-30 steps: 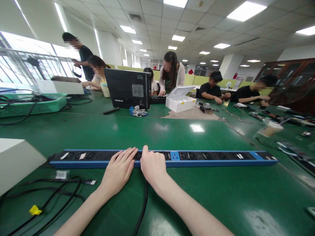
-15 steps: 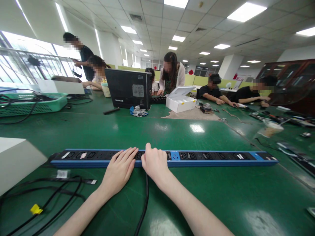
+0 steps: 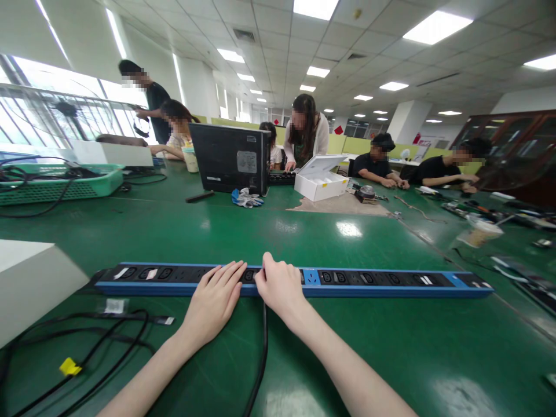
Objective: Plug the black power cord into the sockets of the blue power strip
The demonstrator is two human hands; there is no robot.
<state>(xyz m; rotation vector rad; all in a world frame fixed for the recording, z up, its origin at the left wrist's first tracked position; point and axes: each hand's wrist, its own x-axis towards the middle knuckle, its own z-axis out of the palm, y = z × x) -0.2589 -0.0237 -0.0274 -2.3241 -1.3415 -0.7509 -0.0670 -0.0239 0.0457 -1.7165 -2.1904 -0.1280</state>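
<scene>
A long blue and black power strip (image 3: 382, 285) lies across the green table, with rows of sockets along its top. My left hand (image 3: 216, 294) rests flat on it left of the middle, fingers stretched out over the sockets. Just to the right, my right hand (image 3: 280, 285) is closed at a socket, thumb on top. From under it a black power cord (image 3: 264, 347) runs down toward me; its plug is hidden inside my fingers. Left of the cord, another black cable (image 3: 139, 341) with a yellow tag (image 3: 70, 366) lies in loops.
A white box (image 3: 35, 272) stands at the left edge. Farther back are a green basket (image 3: 87, 188) of cables, a black computer case (image 3: 230, 159), gloves (image 3: 247, 198) and an open white box (image 3: 320, 184). Several people work around the table. A plastic cup (image 3: 480, 230) stands at right.
The view has shifted slightly, so everything sits a little farther right. Both hands keep their places on the power strip. A co-worker at the right has drawn both hands together.
</scene>
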